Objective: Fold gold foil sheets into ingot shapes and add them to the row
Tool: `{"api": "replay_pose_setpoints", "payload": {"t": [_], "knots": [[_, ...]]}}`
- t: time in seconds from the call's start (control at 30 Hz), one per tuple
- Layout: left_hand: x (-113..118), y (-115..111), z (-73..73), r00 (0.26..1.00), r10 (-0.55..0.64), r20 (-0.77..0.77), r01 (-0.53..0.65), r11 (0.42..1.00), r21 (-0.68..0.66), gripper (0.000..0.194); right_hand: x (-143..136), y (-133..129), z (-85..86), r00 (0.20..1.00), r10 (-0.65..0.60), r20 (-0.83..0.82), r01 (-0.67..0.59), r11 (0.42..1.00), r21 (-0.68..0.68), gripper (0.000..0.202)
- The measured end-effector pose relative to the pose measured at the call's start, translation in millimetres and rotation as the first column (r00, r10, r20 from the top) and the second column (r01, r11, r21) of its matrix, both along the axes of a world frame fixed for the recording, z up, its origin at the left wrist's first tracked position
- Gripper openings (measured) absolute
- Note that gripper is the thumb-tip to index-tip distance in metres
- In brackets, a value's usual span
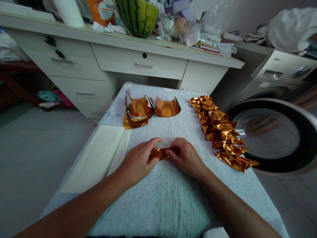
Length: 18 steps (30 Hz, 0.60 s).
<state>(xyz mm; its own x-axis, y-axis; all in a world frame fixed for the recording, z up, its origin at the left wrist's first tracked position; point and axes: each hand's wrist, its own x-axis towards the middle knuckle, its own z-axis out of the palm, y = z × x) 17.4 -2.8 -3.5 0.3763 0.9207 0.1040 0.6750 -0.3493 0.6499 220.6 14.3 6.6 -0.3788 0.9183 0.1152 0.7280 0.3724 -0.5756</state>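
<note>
My left hand pinches the left end of a rolled piece of gold foil paper over the middle of the cloth-covered table. On its other end, my right hand is closed, thumb in front. A pale sheet shows just behind the roll, between the hands. Beyond them stands a stack of curled gold foil sheets with pale backs, and beside it a single curled gold sheet. To the right lies a row of folded gold foil pieces with twisted ends. Left of my hands are pale paper sheets.
A white desk with drawers stands behind the table, with a cut watermelon and plastic bags on top. At the right, a washing machine's round door hangs open close to the table's edge.
</note>
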Motion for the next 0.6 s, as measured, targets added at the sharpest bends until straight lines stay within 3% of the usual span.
{"api": "replay_pose_setpoints", "payload": {"t": [0.17, 0.33, 0.6], "knots": [[-1.0, 0.5, -4.0, 0.999, 0.037, 0.024, -0.039, 0.997, 0.063, 0.056, -0.8, -0.1, 0.3, 1.000, -0.013, 0.009, 0.013, 1.000, 0.007, 0.014], [-3.1, 0.0, -4.5, 0.969, 0.214, -0.126, -0.186, 0.961, 0.206, 0.050, -1.8, 0.1, 1.4, 0.999, -0.034, 0.020, 0.034, 0.999, -0.004, 0.017], [-2.8, -1.5, -0.6, 0.923, 0.268, -0.276, -0.227, 0.959, 0.172, 0.028, -1.7, -0.1, 1.8, 0.998, -0.035, 0.044, 0.035, 0.999, -0.001, 0.015]]}}
